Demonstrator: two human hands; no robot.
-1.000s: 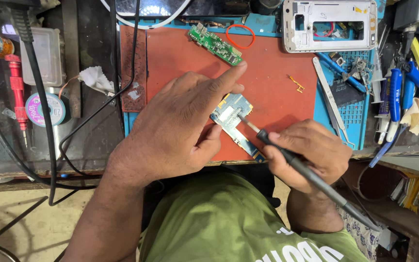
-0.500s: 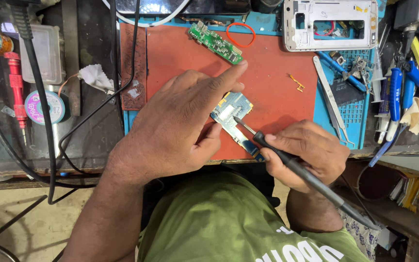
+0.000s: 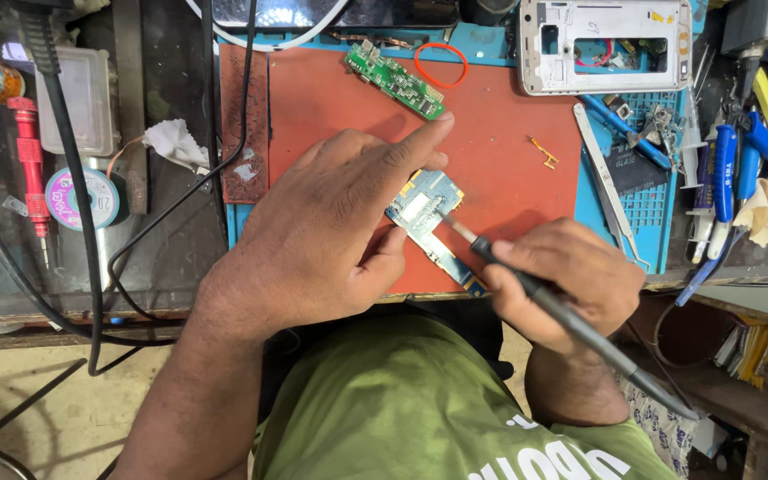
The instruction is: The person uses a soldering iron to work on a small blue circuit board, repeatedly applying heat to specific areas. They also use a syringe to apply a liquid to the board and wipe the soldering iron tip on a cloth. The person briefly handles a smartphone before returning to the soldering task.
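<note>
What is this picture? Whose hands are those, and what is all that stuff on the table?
The picture comes from a camera worn on a person's head, looking down, so you see their own two hands and green shirt. The left hand steadies a small blue circuit board, the flat part from inside a gadget, on a red work mat. The right hand holds a dark, pen-shaped tool; its thin metal tip touches the board. Further back on the mat lie a green circuit board, an orange rubber band and a tiny gold-coloured part. A white phone frame sits at the top, and tweezers and blue-handled tools lie on the right.
</note>
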